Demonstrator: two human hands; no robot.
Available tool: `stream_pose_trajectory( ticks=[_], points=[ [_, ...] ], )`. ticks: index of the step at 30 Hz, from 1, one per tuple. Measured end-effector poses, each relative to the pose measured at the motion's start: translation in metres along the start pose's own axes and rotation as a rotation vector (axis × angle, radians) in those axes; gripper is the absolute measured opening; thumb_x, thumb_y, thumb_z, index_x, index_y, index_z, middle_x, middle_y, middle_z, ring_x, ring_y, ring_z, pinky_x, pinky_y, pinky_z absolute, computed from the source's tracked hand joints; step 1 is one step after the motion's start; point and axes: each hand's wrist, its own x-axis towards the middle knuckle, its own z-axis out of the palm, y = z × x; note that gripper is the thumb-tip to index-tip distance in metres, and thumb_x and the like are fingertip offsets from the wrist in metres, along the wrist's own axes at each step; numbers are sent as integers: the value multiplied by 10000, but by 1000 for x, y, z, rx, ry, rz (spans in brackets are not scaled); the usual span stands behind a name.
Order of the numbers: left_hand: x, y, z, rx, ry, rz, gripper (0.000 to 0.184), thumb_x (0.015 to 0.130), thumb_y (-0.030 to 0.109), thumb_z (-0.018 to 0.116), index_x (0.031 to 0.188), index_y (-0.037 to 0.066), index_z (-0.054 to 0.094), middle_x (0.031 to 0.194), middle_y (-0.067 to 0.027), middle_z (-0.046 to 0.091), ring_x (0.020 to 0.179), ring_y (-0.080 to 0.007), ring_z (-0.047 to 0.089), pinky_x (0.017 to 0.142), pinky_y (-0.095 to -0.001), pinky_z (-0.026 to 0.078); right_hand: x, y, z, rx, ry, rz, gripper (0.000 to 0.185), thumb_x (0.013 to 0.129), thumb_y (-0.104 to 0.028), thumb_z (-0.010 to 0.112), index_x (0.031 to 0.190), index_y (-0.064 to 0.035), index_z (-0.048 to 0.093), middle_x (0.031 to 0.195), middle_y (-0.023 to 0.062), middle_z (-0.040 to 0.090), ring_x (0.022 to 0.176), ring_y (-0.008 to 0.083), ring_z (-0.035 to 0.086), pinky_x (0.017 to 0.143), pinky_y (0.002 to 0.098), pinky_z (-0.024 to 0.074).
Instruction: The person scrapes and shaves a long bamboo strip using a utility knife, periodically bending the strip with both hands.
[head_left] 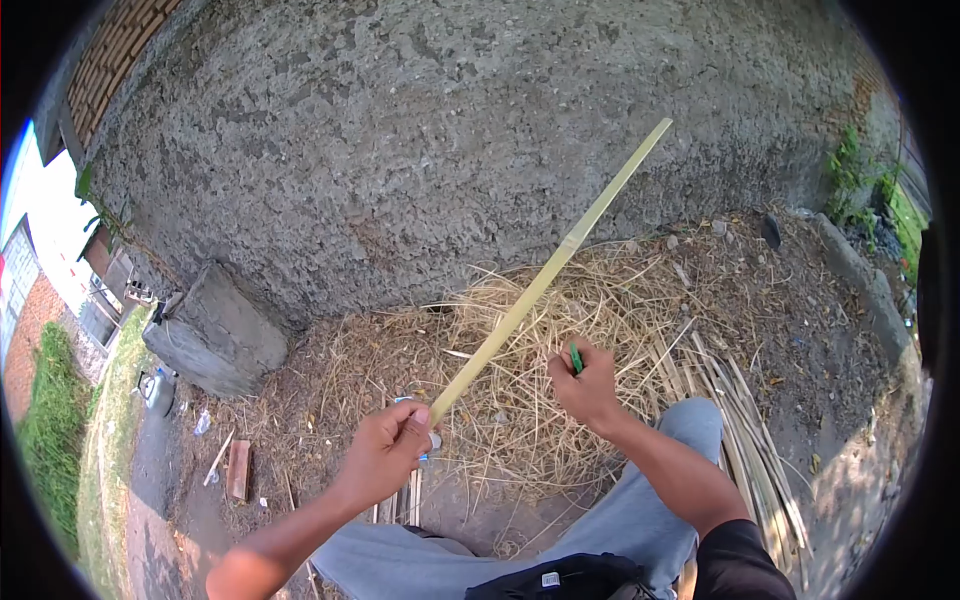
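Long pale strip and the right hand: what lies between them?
In the head view, the gap between the long pale strip and the right hand shows only the heap of thin shavings on the ground behind.

We can read no words, brands, numbers or signs anywhere in this view. The one label we can pick out is a small white tag (550, 580) on the black cloth (515, 587) at the person's waist, low in the view, and whatever marks it carries are too small for us to make out.
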Motion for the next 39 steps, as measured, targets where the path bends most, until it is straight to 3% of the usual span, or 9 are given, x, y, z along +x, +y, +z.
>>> stream_pose_trajectory(
  ticks=[2,3,7,11,13,20,27,36,39],
  points=[
    [-12,-14,5,-123,-84,-157,286,1060,260,417,1009,19,562,686,25,459,545,-44,384,483,-214,330,-6,-1,0,-314,-121,-72,243,816,-57,662,658,-43,478,513,76,502,450,161,485,451,315,360],
    [-15,-27,15,-272,-105,-274,273,1064,259,398,995,33,534,681,22,436,533,-55,371,467,-217,320,-9,3,3,-395,-190,-60,171,822,-95,672,738,-26,540,543,150,553,482,294,567,480,382,428],
    [-18,-60,49,-586,-81,-548,269,1069,266,356,945,63,482,648,30,365,481,-65,292,421,-219,259,-26,7,12,-564,-335,-168,152,817,-153,660,870,-38,576,607,165,620,580,376,635,532,478,486],
    [-11,-92,68,-768,-105,-596,266,1062,263,336,940,73,478,631,34,332,468,-54,262,396,-224,213,-31,20,17,-733,-372,-229,146,802,-156,645,869,-42,581,650,172,646,595,364,649,533,466,500],
    [-4,-101,74,-756,-100,-597,270,1061,268,338,945,68,478,628,38,331,468,-56,267,398,-228,214,-29,20,18,-911,-503,-119,149,787,-166,614,866,-41,601,683,182,659,626,351,667,559,468,518],
    [15,-133,93,-763,-34,-537,278,1049,275,356,928,57,479,605,34,348,452,-69,310,398,-245,265,-47,34,25,-1011,-717,-24,160,786,-170,579,871,-52,646,700,196,663,664,371,676,617,487,530],
    [12,-146,106,-853,18,-537,263,1036,277,372,889,74,450,600,13,373,448,-78,344,393,-252,282,-57,43,33,-1031,-748,-44,168,794,-170,571,890,-57,650,714,199,668,680,379,680,621,499,527],
    [14,-136,101,-832,-56,-535,275,1047,293,354,857,111,435,595,41,329,444,-66,294,377,-246,222,-61,36,44,-1019,-733,-41,136,820,-151,556,832,-47,642,694,184,672,650,368,686,576,469,536],
    [15,-144,116,-727,75,-508,317,1061,334,341,853,112,434,593,47,328,436,-62,282,375,-245,205,-61,39,45,-1099,-738,-72,127,829,-134,554,804,-43,639,703,174,679,647,344,693,556,440,542]
  ],
)
